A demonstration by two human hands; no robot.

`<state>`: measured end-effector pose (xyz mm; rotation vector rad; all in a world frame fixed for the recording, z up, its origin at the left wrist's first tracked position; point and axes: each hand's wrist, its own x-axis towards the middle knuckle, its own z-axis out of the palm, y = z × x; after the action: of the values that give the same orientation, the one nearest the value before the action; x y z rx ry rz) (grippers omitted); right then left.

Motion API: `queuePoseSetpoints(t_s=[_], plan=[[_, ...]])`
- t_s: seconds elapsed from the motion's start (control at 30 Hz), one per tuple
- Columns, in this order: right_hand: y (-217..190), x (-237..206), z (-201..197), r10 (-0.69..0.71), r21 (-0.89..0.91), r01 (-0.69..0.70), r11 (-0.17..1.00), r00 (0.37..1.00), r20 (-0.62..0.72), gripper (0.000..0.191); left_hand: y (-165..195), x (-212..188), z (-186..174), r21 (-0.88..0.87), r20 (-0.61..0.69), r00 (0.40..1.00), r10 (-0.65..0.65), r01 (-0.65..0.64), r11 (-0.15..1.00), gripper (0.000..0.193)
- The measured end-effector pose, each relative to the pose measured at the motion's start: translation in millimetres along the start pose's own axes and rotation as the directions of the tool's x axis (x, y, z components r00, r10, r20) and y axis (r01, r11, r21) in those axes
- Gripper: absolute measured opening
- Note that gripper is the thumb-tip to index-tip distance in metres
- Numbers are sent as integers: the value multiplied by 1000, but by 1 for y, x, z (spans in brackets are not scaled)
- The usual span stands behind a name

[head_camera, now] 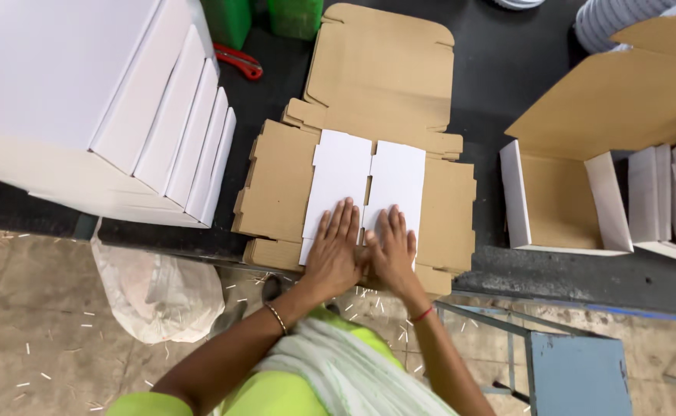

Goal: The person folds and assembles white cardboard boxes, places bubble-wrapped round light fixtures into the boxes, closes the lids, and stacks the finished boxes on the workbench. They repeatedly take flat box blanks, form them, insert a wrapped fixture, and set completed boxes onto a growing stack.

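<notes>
Flat box blank (353,185): matt brown corrugated cardboard with smooth white-faced panels. Stacked boxes (107,100): smooth white card; worktable (507,69): dark, matt surface. Bag (157,296) below: thin, crinkled translucent plastic; stool (577,374): blue painted metal.

One head camera looks steeply down, close over the table (276,85) edge and floor (30,339)

A flat, unfolded brown cardboard box blank (357,146) lies at the centre of the dark worktop (507,69), with two white flaps (365,181) folded inward over its middle. A stack of closed white boxes (99,108) stands at the left. A half-assembled box (577,177), white outside and brown inside, stands open at the right.
</notes>
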<state>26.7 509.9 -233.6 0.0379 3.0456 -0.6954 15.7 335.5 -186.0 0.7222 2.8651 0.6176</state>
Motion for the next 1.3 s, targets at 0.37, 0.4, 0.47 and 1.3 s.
queuePoseSetpoints(t_s=[0.37, 0.4, 0.47, 1.3], plan=[[59, 107, -73, 338, 984, -122, 132, 938, 71, 54, -103, 123, -24, -645, -265, 801, -537, 267, 716, 59], [61, 114, -71, 355, 990, -144, -6, 925, 137, 51, -107, 130, -23, -678, -149, 777, -611, 369, 635, 58], [66, 118, -68, 216, 992, -119, -48, 968, 127, 47, -107, 138, -28, -930, -74, 779, -623, 172, 326, 59], [1, 130, -79, -212, -95, 190, 977, 903, -374, 30, -93, 152, -60, -189, -402, 916, -5, -77, 979, 21]])
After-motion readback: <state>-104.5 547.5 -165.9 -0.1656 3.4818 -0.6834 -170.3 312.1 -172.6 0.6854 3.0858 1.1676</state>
